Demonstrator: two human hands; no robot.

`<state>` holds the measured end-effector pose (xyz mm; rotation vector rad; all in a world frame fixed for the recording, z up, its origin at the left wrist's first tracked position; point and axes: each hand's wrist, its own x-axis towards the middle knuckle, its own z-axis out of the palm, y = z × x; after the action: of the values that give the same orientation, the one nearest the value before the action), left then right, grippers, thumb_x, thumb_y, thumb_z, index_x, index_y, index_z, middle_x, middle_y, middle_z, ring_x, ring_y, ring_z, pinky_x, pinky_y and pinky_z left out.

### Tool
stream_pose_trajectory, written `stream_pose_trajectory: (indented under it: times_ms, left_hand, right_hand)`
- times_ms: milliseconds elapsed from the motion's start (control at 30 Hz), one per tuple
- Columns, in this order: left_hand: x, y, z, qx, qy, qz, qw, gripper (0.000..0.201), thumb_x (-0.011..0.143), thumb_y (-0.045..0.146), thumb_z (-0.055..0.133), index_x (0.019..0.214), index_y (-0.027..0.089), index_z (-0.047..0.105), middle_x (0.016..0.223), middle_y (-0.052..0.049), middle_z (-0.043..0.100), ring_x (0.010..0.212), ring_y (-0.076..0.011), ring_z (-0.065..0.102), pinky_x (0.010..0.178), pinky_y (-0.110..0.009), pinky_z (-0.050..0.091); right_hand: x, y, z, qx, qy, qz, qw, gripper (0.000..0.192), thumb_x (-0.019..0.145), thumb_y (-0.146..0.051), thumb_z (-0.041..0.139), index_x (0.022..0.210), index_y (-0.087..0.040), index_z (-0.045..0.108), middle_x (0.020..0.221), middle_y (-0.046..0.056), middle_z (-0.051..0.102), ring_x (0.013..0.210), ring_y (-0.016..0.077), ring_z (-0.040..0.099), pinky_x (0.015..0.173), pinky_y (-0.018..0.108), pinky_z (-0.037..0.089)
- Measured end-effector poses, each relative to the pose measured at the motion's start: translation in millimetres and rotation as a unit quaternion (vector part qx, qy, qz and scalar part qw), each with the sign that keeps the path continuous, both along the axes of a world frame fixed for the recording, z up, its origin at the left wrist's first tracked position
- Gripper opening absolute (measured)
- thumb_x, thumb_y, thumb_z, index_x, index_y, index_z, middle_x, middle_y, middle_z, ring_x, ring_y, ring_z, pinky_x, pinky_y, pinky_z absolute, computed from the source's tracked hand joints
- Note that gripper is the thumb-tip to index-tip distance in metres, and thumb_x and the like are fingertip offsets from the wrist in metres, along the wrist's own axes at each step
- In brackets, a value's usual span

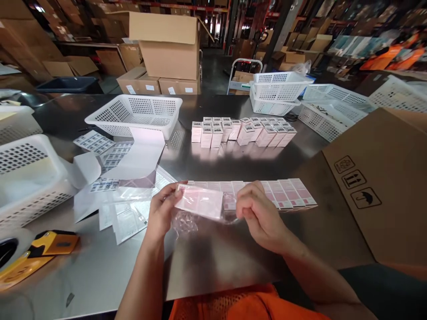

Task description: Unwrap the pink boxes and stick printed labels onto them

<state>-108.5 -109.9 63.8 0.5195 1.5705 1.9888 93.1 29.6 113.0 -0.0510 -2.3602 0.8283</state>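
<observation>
From my remote seat I am seeing the carton [376, 191] standing near my right forearm [310, 266], so a wide pull could be bumping it, I judge. The row [280, 191] of boxes is lying just beyond both hands, and a sudden jerk could be pushing it out of line. The held box [199, 202] is hanging above the counter [207, 266], before the row's left part; my left grip [163, 206] is clamping its left end, where a slack hold could be letting it twist away and a hard one could be denting it. My right grip [256, 213] is pinching clear film [229, 218] at the box's right end; if that film is giving way abruptly, the hand could be flying back. Around this the room is stretching off into racks [187, 7] and piled cartons [170, 53], with blurred orange clothing [385, 58] showing at far right and a trolley [247, 64] standing past the far edge. The metallic counter is gleaming, carrying a white basket [115, 128], a cluster [247, 133] of upright boxes, loose sheets [130, 220], a yellow dispenser [55, 245] and, under the left grip, a crumpled wrap [186, 222], which could be snagging.
</observation>
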Motion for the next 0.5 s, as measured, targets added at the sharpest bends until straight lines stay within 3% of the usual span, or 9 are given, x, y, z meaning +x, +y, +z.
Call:
stream_pose_trajectory:
  times_ms: [67,133,200,300,367,433,500]
  left_hand:
    - [-6.1,-0.3,1.1,0.023,-0.043,0.008,0.999,0.035,0.062,0.043,0.078,0.082,0.014,0.079,0.077,-0.006,0.074,0.067,-0.0176,0.063,0.062,-0.026,0.046]
    - [-8.4,0.3,1.2,0.037,-0.073,0.008,0.997,0.036,0.058,0.041,0.080,0.079,0.013,0.079,0.074,-0.006,0.073,0.064,-0.0162,0.061,0.059,-0.025,0.044]
    - [-5.9,2.6,0.0,0.041,-0.089,0.009,0.995,0.033,0.057,0.039,0.082,0.078,0.013,0.078,0.083,-0.007,0.075,0.072,-0.0171,0.064,0.064,-0.025,0.046]
    - [4.0,8.4,-3.5,0.031,-0.100,0.014,0.994,0.035,0.061,0.041,0.084,0.083,0.015,0.077,0.092,-0.007,0.075,0.081,-0.0190,0.066,0.071,-0.026,0.049]
    - [11.1,11.9,-6.0,0.024,-0.098,0.027,0.995,0.038,0.065,0.045,0.083,0.088,0.016,0.077,0.089,-0.006,0.074,0.081,-0.0190,0.066,0.072,-0.026,0.049]
    - [16.4,14.1,-7.9,0.019,-0.091,0.040,0.995,0.040,0.067,0.047,0.081,0.091,0.016,0.076,0.090,-0.005,0.074,0.083,-0.0195,0.066,0.075,-0.027,0.050]
    - [18.8,14.4,-8.8,0.012,-0.076,0.052,0.996,0.040,0.069,0.049,0.080,0.092,0.017,0.076,0.094,-0.006,0.074,0.088,-0.0209,0.067,0.079,-0.029,0.052]
  right_hand:
    - [3.5,9.1,3.5,-0.020,-0.009,0.112,0.993,0.031,0.103,-0.027,0.034,0.077,-0.024,0.051,0.086,0.004,0.054,0.087,0.0199,0.053,0.077,0.038,0.047]
    - [4.1,22.2,6.4,0.002,-0.025,0.156,0.987,0.039,0.102,-0.035,0.035,0.071,-0.023,0.056,0.102,0.007,0.060,0.100,0.0233,0.055,0.081,0.042,0.049]
    - [2.0,35.0,5.7,0.093,0.010,0.056,0.994,0.039,0.096,-0.038,0.048,0.062,-0.022,0.058,0.119,0.007,0.061,0.111,0.0286,0.054,0.090,0.049,0.046]
    - [-1.1,46.4,-1.9,0.200,0.113,-0.153,0.961,0.027,0.078,-0.022,0.073,0.056,-0.020,0.058,0.127,0.004,0.059,0.112,0.0308,0.057,0.099,0.053,0.041]
    - [-0.1,49.0,-8.0,0.160,0.144,-0.205,0.955,0.019,0.068,-0.017,0.080,0.078,-0.023,0.065,0.140,0.006,0.049,0.116,0.0315,0.057,0.101,0.054,0.043]
    - [3.4,50.7,-11.9,0.070,0.154,-0.211,0.963,0.055,0.063,-0.018,0.083,0.111,-0.025,0.058,0.153,0.012,0.035,0.123,0.0329,0.055,0.100,0.054,0.046]
    - [8.2,53.0,-12.3,0.004,0.199,-0.237,0.951,0.066,0.064,-0.019,0.083,0.122,-0.025,0.050,0.150,0.015,0.039,0.119,0.0308,0.058,0.094,0.052,0.051]
